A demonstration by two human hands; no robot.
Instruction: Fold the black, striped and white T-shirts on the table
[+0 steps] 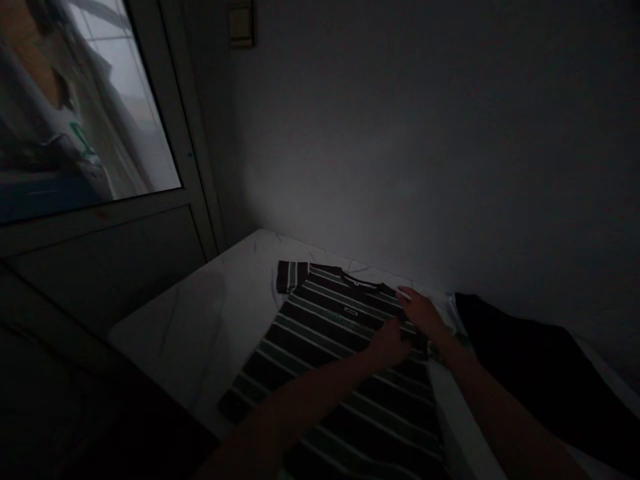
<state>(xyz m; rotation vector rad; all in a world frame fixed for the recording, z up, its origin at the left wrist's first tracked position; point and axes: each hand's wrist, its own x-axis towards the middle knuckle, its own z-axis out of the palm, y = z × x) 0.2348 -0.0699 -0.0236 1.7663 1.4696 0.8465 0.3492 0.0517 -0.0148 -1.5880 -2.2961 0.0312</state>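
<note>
A striped T-shirt [320, 340], dark with green and thin pale stripes, lies spread on a white marble-patterned table [200, 313]. Its collar points toward the wall, and a small label-like print sits on the chest. My left hand [390, 343] is closed at the right side of the chest, its curled fingers on the fabric. Just beyond it, my right hand [420, 310] rests by the shirt's right shoulder, fingers stretched out to the left. Both hands and the right forearm cover much of the right sleeve. The dim light hides the finer finger contact.
A black cloth item [530, 360] lies at the right of the table. Behind the table rises a plain wall [400, 133] with a switch plate [241, 25]. At the left stands a framed door [125, 227] with a glass pane, hanging cloths visible through it.
</note>
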